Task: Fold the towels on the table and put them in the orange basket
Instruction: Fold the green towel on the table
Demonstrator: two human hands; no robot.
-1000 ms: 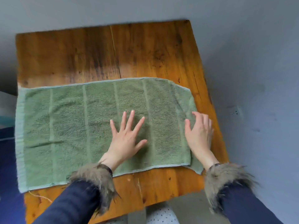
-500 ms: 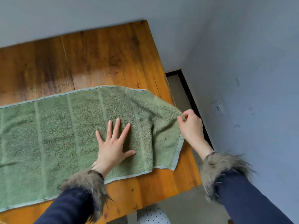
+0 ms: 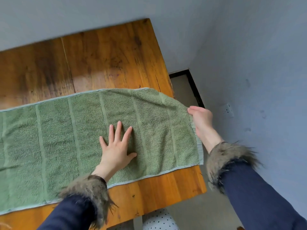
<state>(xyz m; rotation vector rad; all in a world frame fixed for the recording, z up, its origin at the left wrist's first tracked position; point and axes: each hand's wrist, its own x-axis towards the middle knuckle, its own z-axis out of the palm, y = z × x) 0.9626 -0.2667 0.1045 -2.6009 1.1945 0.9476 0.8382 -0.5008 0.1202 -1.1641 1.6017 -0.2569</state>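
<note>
I am at the first fold of the green towel (image 3: 86, 140), which lies spread lengthwise across the near part of the wooden worktop (image 3: 106, 60), its far length running off view at nine o'clock. My left hand (image 3: 116, 146) lies flat on the cloth near its middle, fingers straight and spread, pinning it down. My right hand (image 3: 200, 120), at three o'clock from the left, pinches the short end of the towel near its far corner and has it raised off the wood, so that end bows upward in a soft curve.

As I judge it, the next move is to carry this lifted end over toward nine o'clock and lay it on the opposite end, matching the hems, while the left hand holds the cloth from sliding and then gets out of the way.

The towel is thick terry with paler ribbed stripes across its width and a light hem all round. It looks limp and heavy enough to sag, so the near corner, which nobody holds, may trail. The orange basket is not in view.
</note>
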